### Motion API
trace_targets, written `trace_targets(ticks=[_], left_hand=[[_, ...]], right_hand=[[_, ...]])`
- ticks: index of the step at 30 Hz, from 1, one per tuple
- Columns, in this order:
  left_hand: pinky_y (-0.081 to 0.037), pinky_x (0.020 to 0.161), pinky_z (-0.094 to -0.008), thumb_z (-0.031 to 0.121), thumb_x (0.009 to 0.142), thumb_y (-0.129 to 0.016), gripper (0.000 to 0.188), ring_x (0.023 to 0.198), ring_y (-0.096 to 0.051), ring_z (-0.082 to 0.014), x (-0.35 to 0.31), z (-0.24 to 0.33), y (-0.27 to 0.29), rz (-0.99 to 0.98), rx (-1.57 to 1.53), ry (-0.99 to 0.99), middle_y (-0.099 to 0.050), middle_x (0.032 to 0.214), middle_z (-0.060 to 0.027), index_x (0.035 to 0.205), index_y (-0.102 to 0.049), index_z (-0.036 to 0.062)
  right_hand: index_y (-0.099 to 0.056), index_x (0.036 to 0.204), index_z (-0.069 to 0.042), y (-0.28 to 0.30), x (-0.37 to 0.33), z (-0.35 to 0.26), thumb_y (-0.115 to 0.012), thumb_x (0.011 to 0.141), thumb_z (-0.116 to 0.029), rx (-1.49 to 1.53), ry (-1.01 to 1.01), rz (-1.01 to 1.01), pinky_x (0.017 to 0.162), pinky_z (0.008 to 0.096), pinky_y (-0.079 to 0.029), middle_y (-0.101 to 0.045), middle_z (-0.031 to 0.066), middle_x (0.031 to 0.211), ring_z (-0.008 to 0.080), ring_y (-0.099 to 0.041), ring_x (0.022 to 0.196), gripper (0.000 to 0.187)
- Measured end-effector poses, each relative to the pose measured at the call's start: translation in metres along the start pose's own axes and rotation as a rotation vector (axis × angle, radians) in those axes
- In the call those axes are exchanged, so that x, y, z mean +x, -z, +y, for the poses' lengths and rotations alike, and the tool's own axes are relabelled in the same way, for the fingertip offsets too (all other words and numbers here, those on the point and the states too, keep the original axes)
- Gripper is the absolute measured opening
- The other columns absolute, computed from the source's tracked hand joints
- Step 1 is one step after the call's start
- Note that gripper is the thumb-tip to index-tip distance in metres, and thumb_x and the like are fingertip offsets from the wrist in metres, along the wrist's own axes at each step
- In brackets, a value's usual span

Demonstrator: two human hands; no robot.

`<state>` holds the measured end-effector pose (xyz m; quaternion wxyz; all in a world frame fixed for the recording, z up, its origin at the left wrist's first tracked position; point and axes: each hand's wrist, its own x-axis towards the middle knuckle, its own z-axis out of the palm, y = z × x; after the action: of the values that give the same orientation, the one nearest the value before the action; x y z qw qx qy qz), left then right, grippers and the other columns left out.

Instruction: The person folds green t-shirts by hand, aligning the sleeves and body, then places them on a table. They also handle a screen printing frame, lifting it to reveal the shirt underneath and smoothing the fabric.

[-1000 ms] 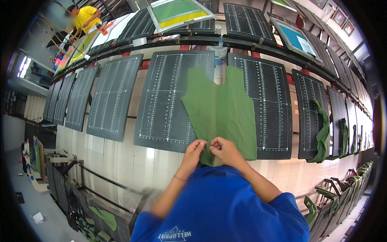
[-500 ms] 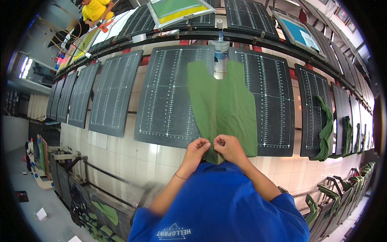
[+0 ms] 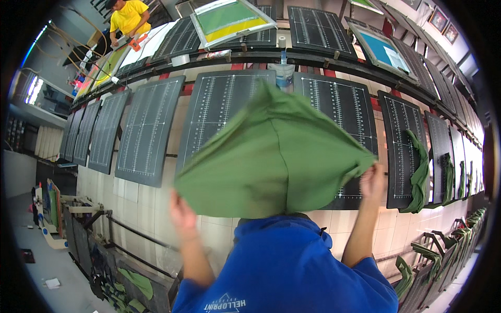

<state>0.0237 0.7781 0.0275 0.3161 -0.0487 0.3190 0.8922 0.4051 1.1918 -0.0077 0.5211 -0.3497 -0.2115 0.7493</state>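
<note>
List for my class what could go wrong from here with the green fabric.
The green fabric piece with a dark centre seam could slip, since the left hand and right hand seem to hold only its outer edges. Folds bunched beside the right hand might leave creases. Its far end, a narrow peak, could flop over and double up.

Cloth between left grip and right grip, 2 boards behind, bottle beyond, framed screen farther back

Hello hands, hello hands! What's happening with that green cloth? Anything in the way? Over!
Left hand and right hand gripping opposite sides. Green cloth spread wide between them, blurred. Dark boards partly hidden behind; no snag visible.
</note>
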Motion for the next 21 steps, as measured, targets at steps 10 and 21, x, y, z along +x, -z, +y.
trace_targets(ticks=[10,21], left_hand=[[-0.038,0.109,-0.0435,0.024,0.102,-0.048,0.037,0.124,-0.051,-0.0274,-0.014,0.043,-0.046,-0.18,0.037,-0.253,-0.054,0.133,-0.0162,0.129,-0.051,-0.0009],[-0.044,0.057,-0.0196,0.006,0.09,-0.068,0.01,0.066,-0.055,-0.0064,-0.026,-0.067,-0.108,-0.029,0.234,0.043,-0.065,0.081,-0.0002,0.099,-0.065,0.003]], right_hand=[[-0.061,0.107,-0.003,-0.035,0.034,-0.079,-0.055,0.095,-0.015,-0.243,0.519,0.0,0.081,0.0303,-0.052,-0.067,0.0099,0.103,0.018,-0.063,0.09,0.018],[-0.06,0.109,0.0,-0.231,-0.148,0.113,-0.069,0.081,-0.006,-0.978,0.076,-1.109,0.073,0.0279,-0.052,-0.066,0.0083,0.098,0.014,-0.063,0.082,0.03]])
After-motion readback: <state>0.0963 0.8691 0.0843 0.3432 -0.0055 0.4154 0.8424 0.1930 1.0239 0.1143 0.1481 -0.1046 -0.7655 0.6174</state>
